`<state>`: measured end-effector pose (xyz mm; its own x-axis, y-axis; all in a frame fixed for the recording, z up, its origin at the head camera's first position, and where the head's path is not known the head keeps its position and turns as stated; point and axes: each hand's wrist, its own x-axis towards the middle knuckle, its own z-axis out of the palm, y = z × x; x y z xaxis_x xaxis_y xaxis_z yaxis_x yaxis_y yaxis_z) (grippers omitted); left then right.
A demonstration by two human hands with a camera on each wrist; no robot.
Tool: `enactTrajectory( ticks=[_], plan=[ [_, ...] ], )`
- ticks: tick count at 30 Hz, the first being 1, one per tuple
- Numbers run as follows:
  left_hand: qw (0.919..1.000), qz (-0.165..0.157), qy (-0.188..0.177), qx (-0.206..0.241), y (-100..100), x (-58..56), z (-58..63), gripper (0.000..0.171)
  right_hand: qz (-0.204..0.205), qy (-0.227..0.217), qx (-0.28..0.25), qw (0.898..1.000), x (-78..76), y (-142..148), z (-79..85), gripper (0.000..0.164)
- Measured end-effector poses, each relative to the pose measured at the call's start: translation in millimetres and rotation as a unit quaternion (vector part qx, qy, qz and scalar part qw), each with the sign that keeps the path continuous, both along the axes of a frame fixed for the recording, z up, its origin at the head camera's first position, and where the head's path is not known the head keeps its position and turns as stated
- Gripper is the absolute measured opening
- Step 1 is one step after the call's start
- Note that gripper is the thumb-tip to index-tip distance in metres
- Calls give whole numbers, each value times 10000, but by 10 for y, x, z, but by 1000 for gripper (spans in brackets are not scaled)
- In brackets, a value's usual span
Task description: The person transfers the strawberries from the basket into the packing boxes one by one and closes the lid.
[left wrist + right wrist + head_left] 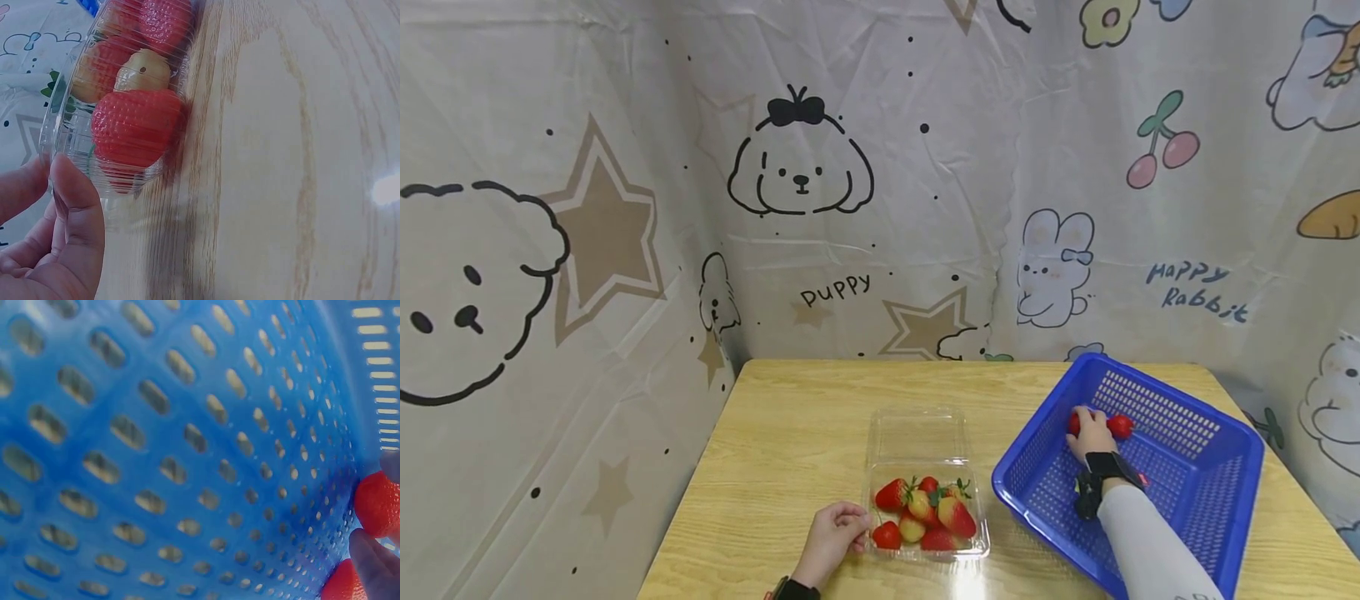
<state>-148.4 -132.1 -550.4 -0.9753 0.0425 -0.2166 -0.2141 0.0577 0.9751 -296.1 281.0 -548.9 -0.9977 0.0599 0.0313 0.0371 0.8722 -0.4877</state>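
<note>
My left hand [837, 537] pinches the left rim of a clear plastic clamshell box [981, 542] between thumb and fingers. Several strawberries [139, 125], red and pale yellow with green leaves, lie inside the box. The box's lid [917, 435] is folded back, away from me. On the right, my right hand [1092, 435] reaches down into a blue plastic basket [1183, 533]. A red strawberry [378, 503] sits between its thumb and fingers, partly covered by them. Another red strawberry [1122, 427] lies just right of the hand.
Both containers stand on a wood-grain table [775, 450]. The basket has high perforated walls and stands right of the box. A printed cloth curtain [880, 275] hangs behind the table and along its sides.
</note>
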Motion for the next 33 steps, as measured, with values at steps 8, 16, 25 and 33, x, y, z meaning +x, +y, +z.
enactTrajectory(
  ticks=[8, 16, 25, 33],
  plan=[
    [10000, 14, 53, -35, 6, 5, -13, 24, -98, 337, -74, 9994, 27, 27, -50, 35],
    [10000, 36, 79, -31, 11, -3, -23, 23, 155, 332, -193, 9991, 8, 90, 191, 34],
    [10000, -36, 25, 51, 5, 6, 23, 21, 162, 823, -258, 9961, 90, -73, 933, 35],
    [10000, -15, 10, 72, 15, 5, 52, 21, 592, 1547, -735, 9834, 308, -492, 1535, 36]
  ],
)
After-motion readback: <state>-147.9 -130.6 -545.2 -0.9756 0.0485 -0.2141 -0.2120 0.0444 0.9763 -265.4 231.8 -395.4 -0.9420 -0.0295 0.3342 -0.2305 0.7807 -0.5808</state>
